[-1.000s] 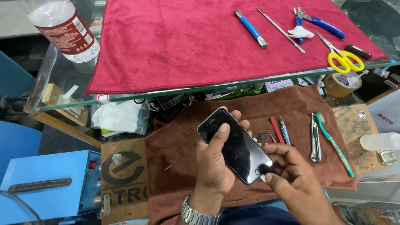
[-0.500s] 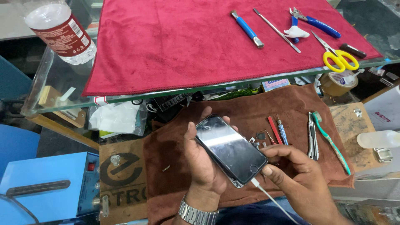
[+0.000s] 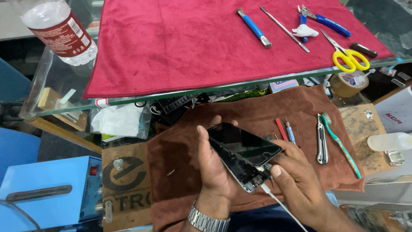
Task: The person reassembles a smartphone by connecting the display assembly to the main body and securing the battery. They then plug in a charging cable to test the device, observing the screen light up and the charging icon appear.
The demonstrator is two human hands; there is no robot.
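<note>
Left hand (image 3: 214, 172) cradles the phone (image 3: 242, 157) over the brown cloth (image 3: 257, 116), grip wrapped around its body, thumb along the edge. The dark screen (image 3: 244, 144) tilts up off the body, hinged open at the near end. Right hand (image 3: 300, 180) pinches that lower corner, grip tight where a white cable (image 3: 281, 204) runs out. Up on the glass worktop (image 3: 56, 81), a plastic bottle (image 3: 60, 32) stands beside the red cloth (image 3: 193, 43), clear liquid inside. A small squeeze bottle (image 3: 388, 141) lies at right.
</note>
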